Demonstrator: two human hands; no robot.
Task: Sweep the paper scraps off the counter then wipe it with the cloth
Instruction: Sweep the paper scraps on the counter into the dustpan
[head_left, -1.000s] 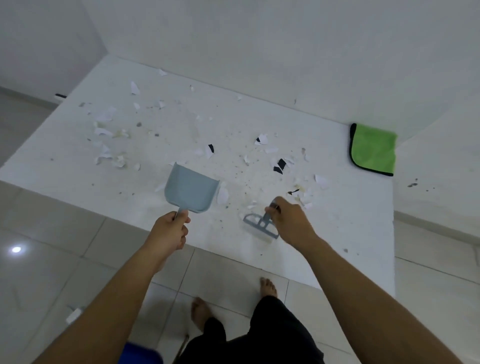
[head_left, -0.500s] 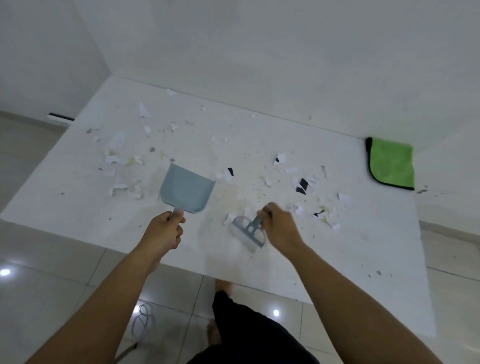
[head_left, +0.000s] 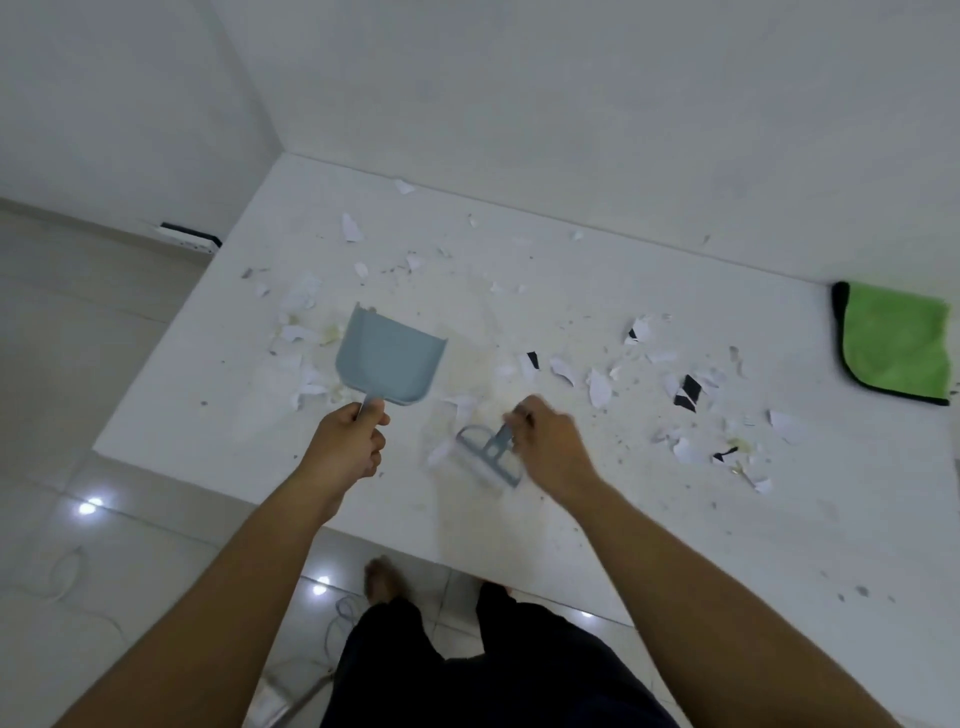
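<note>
Head camera looks down on your two bare arms reaching over the white stone counter (head_left: 649, 519), which meets white walls at its back and left. Your left hand (head_left: 345, 441) is clenched around the thin handle of a pale blue-grey plastic dustpan (head_left: 389, 358), whose open mouth faces away from you; whether its lip touches the surface you cannot tell from here. Your right hand (head_left: 545, 441), blurred, grips the short handle of a small grey hand brush (head_left: 485, 457), its head down on the counter near the front edge, just right of the dustpan. Torn white and black paper scraps (head_left: 597, 387) lie scattered across the counter, some left of the dustpan, most to the right of the brush. The folded green microfibre cloth (head_left: 896, 343) with dark trim lies flat at the far right, against the back wall, well apart from both hands.
</note>
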